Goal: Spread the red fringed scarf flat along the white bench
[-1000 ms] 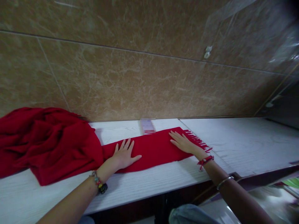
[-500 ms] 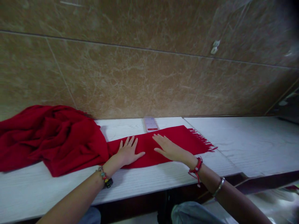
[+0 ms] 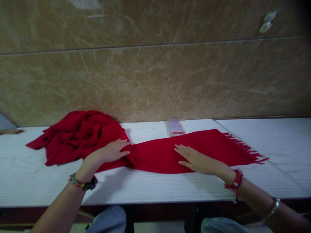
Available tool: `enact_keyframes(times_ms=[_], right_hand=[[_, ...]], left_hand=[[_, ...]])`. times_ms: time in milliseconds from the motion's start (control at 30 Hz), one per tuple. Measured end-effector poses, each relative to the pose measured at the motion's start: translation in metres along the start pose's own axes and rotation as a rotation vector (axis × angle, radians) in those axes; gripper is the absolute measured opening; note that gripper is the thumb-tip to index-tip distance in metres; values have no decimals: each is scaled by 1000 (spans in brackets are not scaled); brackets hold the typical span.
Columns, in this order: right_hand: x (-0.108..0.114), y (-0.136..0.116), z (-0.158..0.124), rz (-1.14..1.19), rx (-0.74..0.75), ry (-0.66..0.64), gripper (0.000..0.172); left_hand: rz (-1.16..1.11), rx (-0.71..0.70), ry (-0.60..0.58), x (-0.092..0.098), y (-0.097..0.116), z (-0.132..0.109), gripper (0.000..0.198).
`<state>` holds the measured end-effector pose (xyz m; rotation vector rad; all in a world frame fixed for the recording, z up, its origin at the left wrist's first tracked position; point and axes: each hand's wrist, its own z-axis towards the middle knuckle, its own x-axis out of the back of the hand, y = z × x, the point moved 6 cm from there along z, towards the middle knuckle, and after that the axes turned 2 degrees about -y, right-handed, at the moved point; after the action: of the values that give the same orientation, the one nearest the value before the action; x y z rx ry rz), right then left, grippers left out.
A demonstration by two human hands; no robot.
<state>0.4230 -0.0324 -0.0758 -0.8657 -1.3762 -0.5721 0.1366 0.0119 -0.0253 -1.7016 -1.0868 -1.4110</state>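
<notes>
A red scarf [image 3: 157, 157] with a fringe at its right end lies along a white wood-grain table [image 3: 150, 191]. Its right part is spread in a flat band; the left part is heaped in loose folds. My left hand [image 3: 113, 151] is at the edge of the heap, where the band begins, with its fingers stretched out and pointing right; whether it touches the cloth I cannot tell. Flat on the middle of the band rests my right hand [image 3: 193, 158], fingers extended to the left. Neither hand grips anything.
A small phone-like item [image 3: 175, 127], partly blurred out, lies behind the scarf near the wall. The brown marble-tiled wall [image 3: 145, 81] rises along the table's back edge and carries a white socket [image 3: 267, 22] at upper right. My knees are below the front edge.
My left hand has moved left along the scarf, off the flat band to the heap. My right hand stays on the band. The camera view has turned and shifted.
</notes>
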Motion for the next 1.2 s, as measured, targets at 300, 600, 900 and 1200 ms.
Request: enact_keyframes(times_ms=[300, 600, 900, 1200], right_hand=[[19, -72, 36, 67, 169, 3, 59], [-7, -88, 47, 206, 263, -100, 63], [-10, -81, 50, 246, 266, -169, 64], [-8, -85, 47, 242, 264, -137, 61]], left_hand=[[294, 272, 318, 15, -61, -11, 55], [27, 668, 320, 29, -130, -37, 56], [54, 968, 705, 75, -147, -113, 42], [95, 953, 469, 57, -165, -129, 40]])
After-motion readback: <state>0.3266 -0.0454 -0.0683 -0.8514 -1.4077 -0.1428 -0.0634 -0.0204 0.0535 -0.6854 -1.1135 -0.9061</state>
